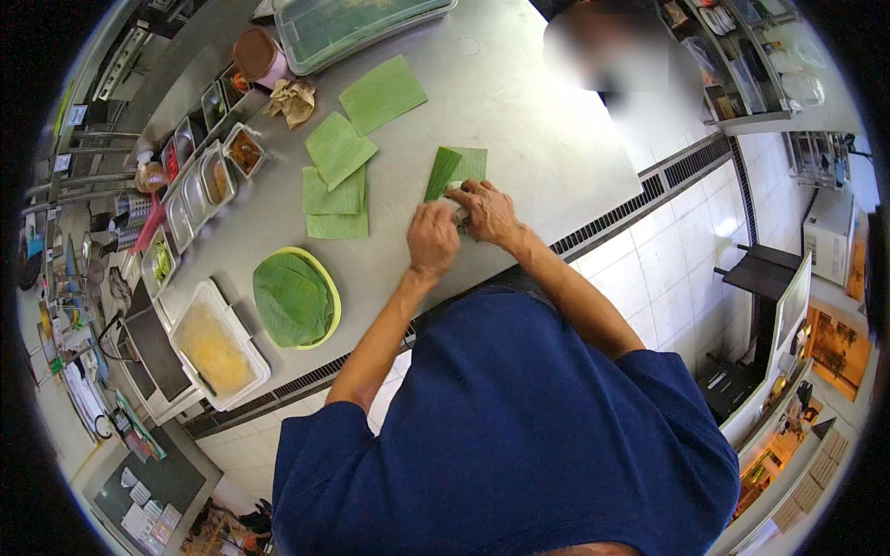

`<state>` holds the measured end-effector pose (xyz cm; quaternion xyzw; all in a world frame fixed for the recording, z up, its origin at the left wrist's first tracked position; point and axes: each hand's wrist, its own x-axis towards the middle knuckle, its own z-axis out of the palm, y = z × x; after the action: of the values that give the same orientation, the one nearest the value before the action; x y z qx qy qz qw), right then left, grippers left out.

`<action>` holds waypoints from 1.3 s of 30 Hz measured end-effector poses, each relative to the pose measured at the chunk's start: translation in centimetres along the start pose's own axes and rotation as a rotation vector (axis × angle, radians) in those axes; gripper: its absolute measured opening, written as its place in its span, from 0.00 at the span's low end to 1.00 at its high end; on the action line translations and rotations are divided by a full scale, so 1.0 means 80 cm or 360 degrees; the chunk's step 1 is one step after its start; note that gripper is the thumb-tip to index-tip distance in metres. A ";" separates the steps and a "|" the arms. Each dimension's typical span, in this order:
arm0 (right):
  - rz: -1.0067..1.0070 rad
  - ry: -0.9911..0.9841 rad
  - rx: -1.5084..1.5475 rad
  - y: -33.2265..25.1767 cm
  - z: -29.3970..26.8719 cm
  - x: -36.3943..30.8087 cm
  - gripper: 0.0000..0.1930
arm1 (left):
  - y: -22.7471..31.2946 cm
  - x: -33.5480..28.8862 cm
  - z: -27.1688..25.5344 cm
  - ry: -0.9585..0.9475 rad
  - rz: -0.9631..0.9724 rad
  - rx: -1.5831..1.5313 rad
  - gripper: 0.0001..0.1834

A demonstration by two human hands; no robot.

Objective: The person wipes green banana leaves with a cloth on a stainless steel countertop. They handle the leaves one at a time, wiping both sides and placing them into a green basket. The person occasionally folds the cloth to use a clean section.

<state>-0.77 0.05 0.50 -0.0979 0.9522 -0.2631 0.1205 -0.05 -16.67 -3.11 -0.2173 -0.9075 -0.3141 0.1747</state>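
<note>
My left hand (433, 239) is closed like a fist, slightly blurred, above the steel worktop near its front edge. Close beside it, my right hand (493, 213) has its fingers curled down over a small whitish thing (458, 206) between the two hands. Its kind is hard to tell, and the fingers hide most of it. Just beyond my fingers lies a cut banana leaf piece (475, 163), with a darker green strip (442, 173) along its left side. To the left, several cut banana leaf squares (338, 148) lie overlapping on the metal.
A yellow-green bowl (333, 295) holds round-cut leaves. Left of it stands a white-rimmed tub (257, 369) with yellowish contents. Small food containers (197, 197) line the left edge. Crumpled brown paper (292, 102) and a large lidded box (357, 35) lie farther back. Another person (640, 65) stands far right.
</note>
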 end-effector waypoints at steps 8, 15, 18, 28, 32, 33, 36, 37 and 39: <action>-0.0068 -0.0060 0.0162 0.029 0.013 0.038 0.23 | -0.006 -0.078 0.033 -0.0483 0.0026 0.0167 0.10; 0.0037 -0.0071 0.0127 0.016 0.002 0.036 0.24 | -0.003 -0.045 0.012 -0.0308 -0.0495 0.0402 0.31; 0.0009 0.0033 0.0015 -0.012 -0.005 0.040 0.25 | 0.001 -0.048 0.011 -0.0264 -0.0511 0.0420 0.35; -0.0723 0.0166 -0.0072 0.024 0.050 0.129 0.25 | 0.006 -0.062 0.022 -0.0378 -0.0666 0.0422 0.42; -0.0640 0.0283 -0.0181 0.029 0.038 0.194 0.23 | 0.015 -0.057 0.017 -0.0425 -0.0727 0.0500 0.41; -0.0595 0.0291 -0.0201 0.026 0.025 0.211 0.24 | 0.017 -0.056 0.020 -0.0416 -0.0736 0.0508 0.42; -0.0525 0.0528 -0.0159 0.010 -0.013 0.201 0.30 | 0.019 -0.053 0.031 -0.0377 -0.0812 0.0482 0.45; -0.0518 0.0645 -0.0127 0.004 -0.023 0.188 0.33 | 0.021 -0.047 0.034 -0.0362 -0.0869 0.0435 0.46; -0.0575 0.0583 -0.0076 0.003 -0.006 0.123 0.29 | 0.027 -0.053 0.040 -0.0376 -0.0955 0.0390 0.50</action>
<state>-10.28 -1.97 -0.98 -0.2201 0.9311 -0.2711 -0.1053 4.08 -14.27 -6.34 0.0470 -0.9759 -0.2128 -0.0070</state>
